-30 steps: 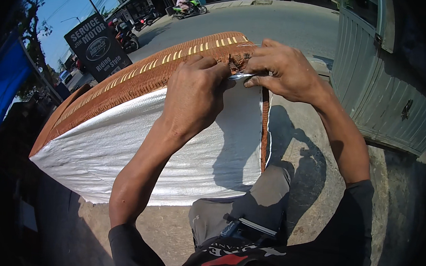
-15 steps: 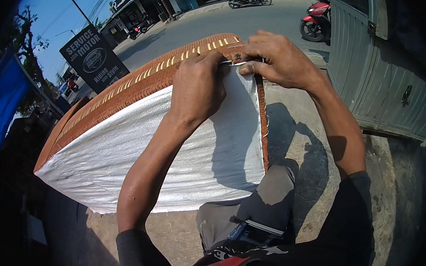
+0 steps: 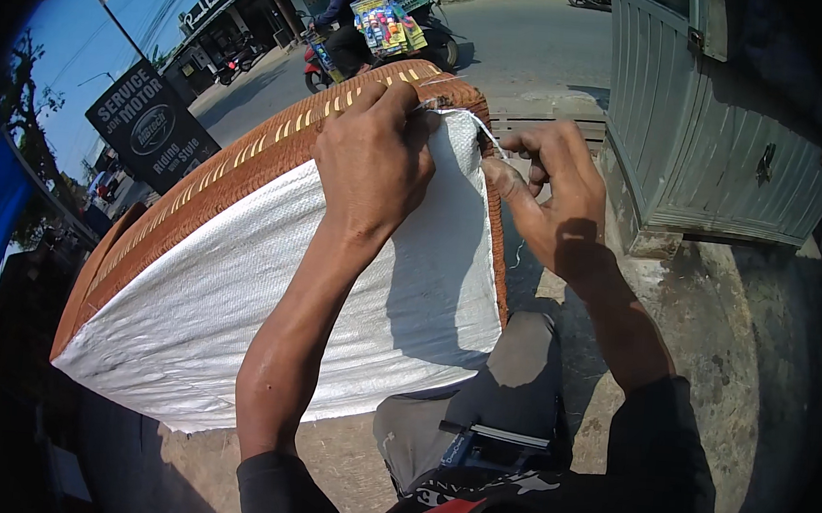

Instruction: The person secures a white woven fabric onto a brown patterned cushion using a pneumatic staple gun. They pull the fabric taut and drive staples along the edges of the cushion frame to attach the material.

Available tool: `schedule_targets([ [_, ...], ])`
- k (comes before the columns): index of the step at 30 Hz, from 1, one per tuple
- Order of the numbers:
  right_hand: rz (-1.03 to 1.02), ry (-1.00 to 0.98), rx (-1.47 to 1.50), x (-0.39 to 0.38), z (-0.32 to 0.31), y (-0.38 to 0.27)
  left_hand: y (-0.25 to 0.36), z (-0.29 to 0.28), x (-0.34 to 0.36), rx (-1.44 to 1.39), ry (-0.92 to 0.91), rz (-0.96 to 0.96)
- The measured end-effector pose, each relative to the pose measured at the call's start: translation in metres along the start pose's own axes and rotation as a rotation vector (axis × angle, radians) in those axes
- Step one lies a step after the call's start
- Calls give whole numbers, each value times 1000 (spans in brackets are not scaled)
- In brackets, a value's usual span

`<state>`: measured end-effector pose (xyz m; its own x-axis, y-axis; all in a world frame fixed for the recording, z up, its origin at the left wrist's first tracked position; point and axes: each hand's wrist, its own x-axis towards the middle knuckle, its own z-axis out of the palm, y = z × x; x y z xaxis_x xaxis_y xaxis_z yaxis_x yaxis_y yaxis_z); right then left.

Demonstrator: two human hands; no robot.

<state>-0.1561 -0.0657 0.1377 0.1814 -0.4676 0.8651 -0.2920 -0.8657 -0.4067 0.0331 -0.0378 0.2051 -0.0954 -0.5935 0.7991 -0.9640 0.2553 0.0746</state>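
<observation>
A large brown upholstered piece (image 3: 186, 205) with a row of pale stitches along its side stands tilted before me. White woven sheeting (image 3: 238, 283) covers its facing side. My left hand (image 3: 372, 163) is closed at the upper edge, pinching where sheeting and brown fabric meet; its fingertips are partly hidden. Just past the upper right corner, my right hand (image 3: 560, 200) holds the end of a thin white strip (image 3: 488, 134) between thumb and forefinger. That strip runs back to the corner of the sheeting. Loose threads hang along the right edge.
My knees (image 3: 528, 360) are under the piece's lower right edge. A grey metal cabinet (image 3: 733, 155) stands to the right on the concrete floor. Behind is a road, where a rider passes on a loaded motorbike (image 3: 384, 31). A dark signboard (image 3: 148, 129) stands at the left.
My right hand has moved right and down from the top edge, drawing the white strip out past the corner. My left hand keeps its hold. A loaded motorbike has come into view behind.
</observation>
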Motion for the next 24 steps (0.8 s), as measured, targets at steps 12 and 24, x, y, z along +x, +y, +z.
schedule_targets([
  [12,716,-1807,107,-311,-16,-73,-2,14,-4,141,196,120],
  [24,934,-1304,66,-320,-19,-18,5,25,1,158,294,123],
])
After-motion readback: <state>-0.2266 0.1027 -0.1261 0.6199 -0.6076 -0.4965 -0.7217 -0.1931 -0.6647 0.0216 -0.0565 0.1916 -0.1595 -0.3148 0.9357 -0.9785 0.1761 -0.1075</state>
